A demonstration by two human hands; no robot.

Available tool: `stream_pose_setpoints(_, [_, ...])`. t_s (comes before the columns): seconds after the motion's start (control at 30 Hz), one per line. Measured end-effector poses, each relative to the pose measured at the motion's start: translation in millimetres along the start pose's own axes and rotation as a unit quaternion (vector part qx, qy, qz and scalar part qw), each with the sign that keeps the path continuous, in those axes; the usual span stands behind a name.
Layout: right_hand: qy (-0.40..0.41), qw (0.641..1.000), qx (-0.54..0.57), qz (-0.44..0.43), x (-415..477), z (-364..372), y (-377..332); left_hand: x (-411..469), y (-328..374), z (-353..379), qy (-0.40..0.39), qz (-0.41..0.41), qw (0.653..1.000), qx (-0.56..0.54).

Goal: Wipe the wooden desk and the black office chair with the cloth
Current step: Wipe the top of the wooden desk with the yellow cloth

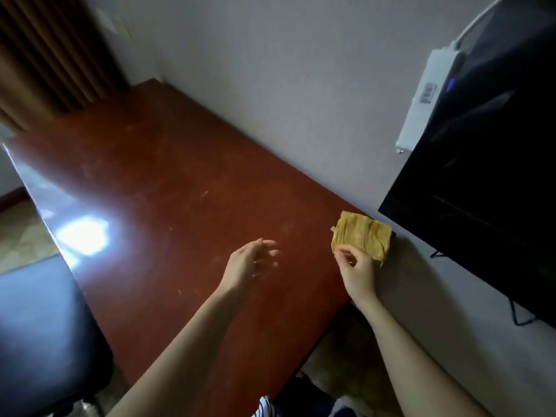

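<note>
While the right hand was pinching the near edge of the folded yellow ribbed cloth, that cloth sat right at the far right corner of the reddish-brown wooden table, up against the grey wall. The left hand hovered over the middle of the table with relaxed, spread fingers, holding nothing, kinda blurry. The black padded office chair was tucked at the table's left edge. A big glare patch lit the tabletop near that edge. A black flat screen hung past the table's right end, with a white power strip on the wall beside it.
</note>
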State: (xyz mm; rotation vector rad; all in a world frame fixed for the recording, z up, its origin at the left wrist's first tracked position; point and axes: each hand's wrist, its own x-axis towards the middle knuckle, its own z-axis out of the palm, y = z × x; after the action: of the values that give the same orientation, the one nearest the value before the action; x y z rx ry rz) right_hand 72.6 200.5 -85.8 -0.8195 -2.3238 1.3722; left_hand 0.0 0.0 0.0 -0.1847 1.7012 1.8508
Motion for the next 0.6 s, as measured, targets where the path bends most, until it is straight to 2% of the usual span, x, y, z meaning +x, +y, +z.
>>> stream_pose_setpoints(0.1, [0.029,0.973,-0.174,-0.148,9.9,6.8,10.2,12.1,-3.1,9.3,0.018,-0.017,0.999,0.024])
stream_pose_setpoints(0.13, [0.042,0.962,-0.209,-0.170,12.7,9.8,13.4,14.9,-5.4,12.0,0.017,-0.020,0.999,0.031])
stream_pose_setpoints(0.27, [0.027,0.951,-0.273,-0.141,26.8,17.2,26.8,15.6,-11.4,18.8,0.015,-0.022,0.998,0.060])
stream_pose_setpoints(0.37, [0.030,0.955,-0.282,-0.087,31.5,26.0,35.5,13.2,-17.8,16.1,0.009,-0.039,0.996,0.077])
stream_pose_setpoints(0.6, [0.089,0.951,-0.294,-0.035,25.9,35.3,24.4,-2.7,-27.2,-8.7,0.016,-0.075,0.993,0.092])
